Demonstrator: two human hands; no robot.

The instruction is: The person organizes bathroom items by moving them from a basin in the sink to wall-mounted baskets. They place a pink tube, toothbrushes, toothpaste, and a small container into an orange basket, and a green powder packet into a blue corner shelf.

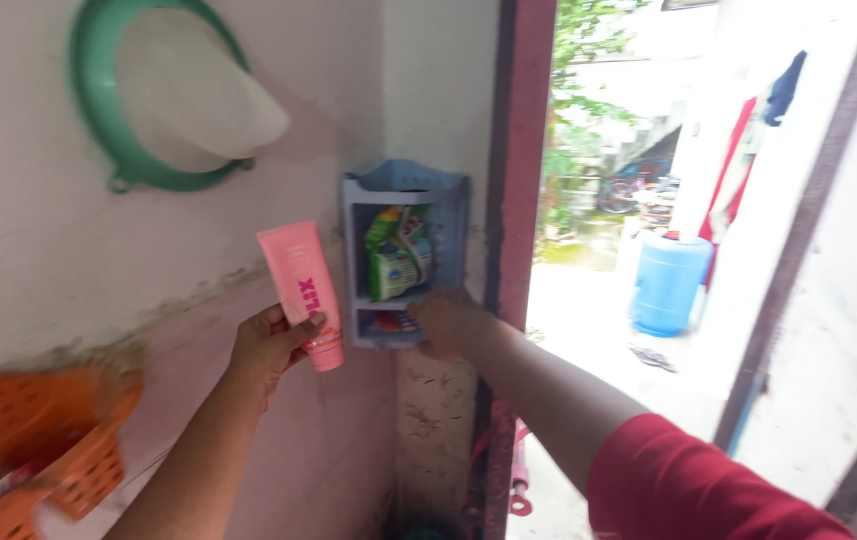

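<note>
Head view: a pink squeeze tube (301, 292), cap end down and slightly tilted, is held in the closed grip of the left hand (271, 345) just left of a blue wall shelf (454, 215), while the right hand (446, 318) rests on the shelf's lower tier, its grip hidden. The tube could be dropped, being pinched only near its cap, or the green packet (397, 252) dislodged from the crowded shelf.

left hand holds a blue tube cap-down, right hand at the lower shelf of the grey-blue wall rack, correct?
Not quite: the tube is pink, not blue. The head view shows the left hand gripping it near its cap end, cap down. The rest stands: the right hand is at the lower shelf of the grey-blue wall rack.
</note>
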